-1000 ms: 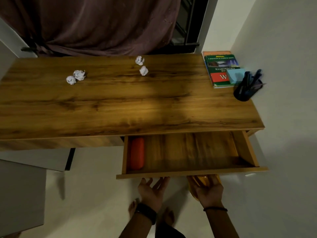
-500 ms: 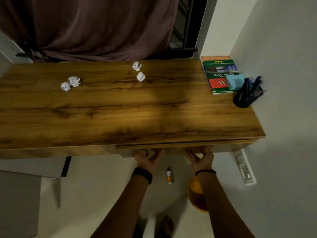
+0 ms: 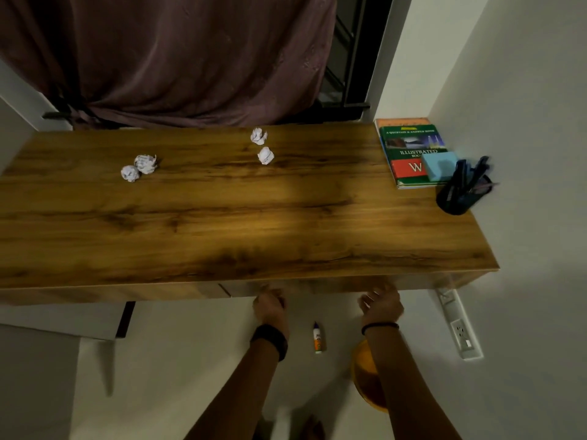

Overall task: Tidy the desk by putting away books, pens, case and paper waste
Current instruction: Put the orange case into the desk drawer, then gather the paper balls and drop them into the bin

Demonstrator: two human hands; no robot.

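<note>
Two pairs of crumpled paper balls lie on the wooden desk (image 3: 241, 223): one pair at the back left (image 3: 130, 173) (image 3: 145, 163) and one pair at the back middle (image 3: 259, 136) (image 3: 266, 155). A stack of books (image 3: 409, 147) sits in the back right corner, with a blue note block (image 3: 440, 166) on top. Beside the books stands a black pen holder (image 3: 457, 201) with pens in it. The drawer front (image 3: 320, 285) is flush under the desk edge. My left hand (image 3: 270, 308) hangs just below it, blurred, with its fingers curled out of sight. My right hand (image 3: 379, 304) is also there, fingers loosely apart and holding nothing.
An orange bin (image 3: 363, 376) stands on the floor under my right forearm. A small glue bottle (image 3: 318, 338) lies on the floor between my arms. A power strip (image 3: 460, 328) is mounted low on the right wall. A dark curtain (image 3: 165, 58) hangs behind the desk.
The open drawer with the orange case inside has been pushed shut by both hands. Both hands have now come slightly off the drawer front.
</note>
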